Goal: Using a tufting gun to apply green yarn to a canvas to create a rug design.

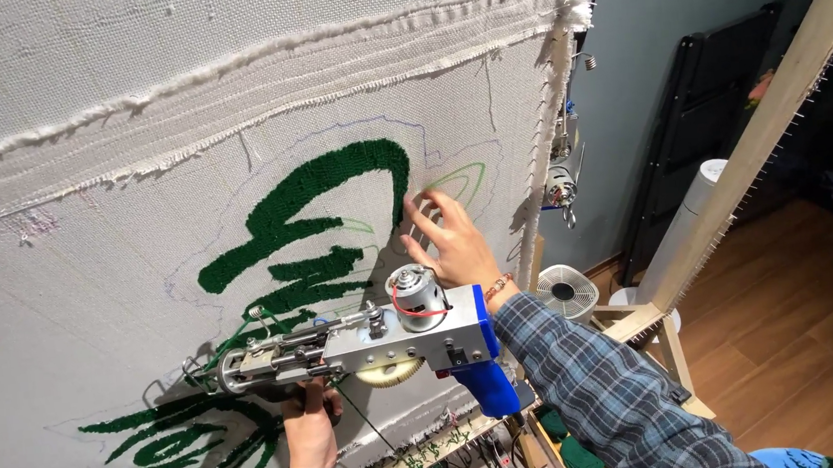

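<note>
A pale tufting cloth [90,293] is stretched upright in front of me, with dark green tufted strokes [332,186] and thin drawn outlines on it. My left hand [310,424], with a metal watch on its wrist, grips the front handle under a silver tufting gun [386,342]. The gun's tip points left against the cloth, and nothing holds its blue rear handle [490,383]. My right hand [450,246], in a plaid sleeve, lies flat on the cloth with fingers spread, just right of the upper green stroke. Green yarn runs from the gun's underside downward.
A wooden frame beam [758,124] slants along the right. Beside the cloth's edge stand a small white fan [564,293], a white cylinder [687,220] and a black folded rack [698,119]. Green yarn balls [577,456] lie in a crate below, on a wooden floor [807,330].
</note>
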